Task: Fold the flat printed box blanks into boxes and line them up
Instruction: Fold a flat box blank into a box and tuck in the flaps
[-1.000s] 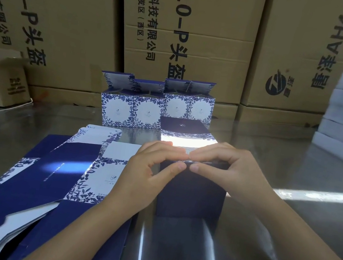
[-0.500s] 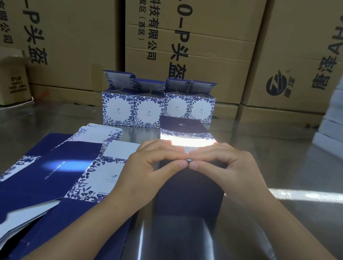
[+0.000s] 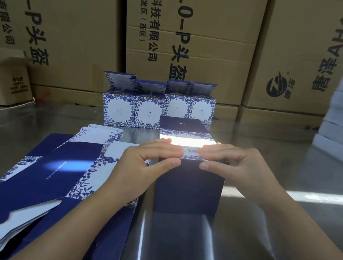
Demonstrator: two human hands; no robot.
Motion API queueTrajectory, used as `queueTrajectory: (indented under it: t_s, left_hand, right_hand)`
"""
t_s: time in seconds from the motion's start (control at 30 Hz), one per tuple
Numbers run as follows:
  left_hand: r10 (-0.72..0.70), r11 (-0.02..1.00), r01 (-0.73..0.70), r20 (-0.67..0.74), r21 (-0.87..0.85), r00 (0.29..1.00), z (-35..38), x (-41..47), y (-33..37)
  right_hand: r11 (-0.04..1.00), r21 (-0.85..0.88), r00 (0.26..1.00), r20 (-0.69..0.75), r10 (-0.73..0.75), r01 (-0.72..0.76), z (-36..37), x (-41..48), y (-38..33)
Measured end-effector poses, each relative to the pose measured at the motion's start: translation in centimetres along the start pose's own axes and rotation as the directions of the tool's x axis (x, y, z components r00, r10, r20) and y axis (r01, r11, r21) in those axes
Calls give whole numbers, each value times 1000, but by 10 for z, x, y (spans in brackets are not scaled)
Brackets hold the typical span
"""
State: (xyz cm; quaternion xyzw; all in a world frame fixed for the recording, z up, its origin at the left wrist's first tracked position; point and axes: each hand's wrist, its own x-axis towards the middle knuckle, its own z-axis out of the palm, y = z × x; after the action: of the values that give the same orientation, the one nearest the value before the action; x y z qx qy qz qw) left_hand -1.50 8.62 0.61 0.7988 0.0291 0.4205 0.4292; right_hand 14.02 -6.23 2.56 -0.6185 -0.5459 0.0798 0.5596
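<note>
Your left hand (image 3: 145, 166) and right hand (image 3: 240, 171) have slid apart, each pinching the top front edge of the box (image 3: 188, 190) on the counter (image 3: 237, 251); its closing flap seems nearly seated

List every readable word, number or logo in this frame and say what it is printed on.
"4.0-P头盔", "信科技有限公司", "(西区)": middle carton, printed sideways.
".0-P头盔", "科技有限公司": left carton, printed sideways.
"AHA", beside a round logo: right carton; the characters next to it are unclear.
The print on the small open carton, folded boxes and dark blue box is too small or blurred to read.
</note>
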Motion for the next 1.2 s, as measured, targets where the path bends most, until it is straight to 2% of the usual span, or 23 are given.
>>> queueTrajectory:
  t_s: [0.27,0.47,0.9,1.2]
  left_hand:
    - [29,999,-28,-46,29,999,1,1,-4]
    - [-33,999,33,7,5,999,-5,4,-4]
    - [-51,998,51,-13,-26,999,-6,4,-8]
    - [-69,995,72,53,-62,996,-11,6,-7]
  right_hand:
    - [1000,9,999,-43,-24,25,6,2,3]
    - [999,-41,1000,-6,-4,3,-2,2,4]
    - [996,76,999,-29,43,-41,-7,1,4]
    - [996,48,997,36,75,-77,-17,2,4]
